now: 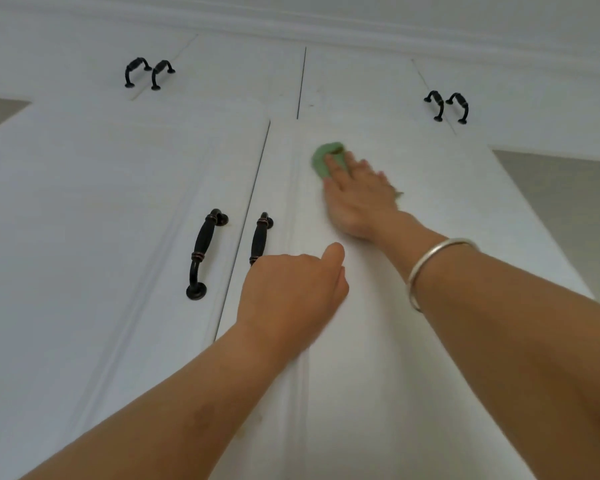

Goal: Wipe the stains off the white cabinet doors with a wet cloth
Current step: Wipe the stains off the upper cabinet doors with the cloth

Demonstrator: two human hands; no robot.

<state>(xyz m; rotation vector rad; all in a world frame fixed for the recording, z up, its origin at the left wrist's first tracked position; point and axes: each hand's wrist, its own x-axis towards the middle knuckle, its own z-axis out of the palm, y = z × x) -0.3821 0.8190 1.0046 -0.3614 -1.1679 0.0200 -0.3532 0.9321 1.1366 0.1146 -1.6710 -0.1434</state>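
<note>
While our right hand (pixel 357 199) pressed the green cloth (pixel 321 161) flat against the upper panel of the right cabinet door (pixel 447 209), its fingers (pixel 334 169) lay straight and released over the fabric, clutching nothing. Our left hand (pixel 291 292) braced lower on the same door, just beside the dark handle (pixel 261 233), with its fingers curled under. Whether they grasped the handle we could not tell. We judged a wiping stroke to be in hand. The next move called for firm, even pressure across the unwiped panel.

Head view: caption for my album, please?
Right hand presses green cloth to white door; left hand curls below.
</note>
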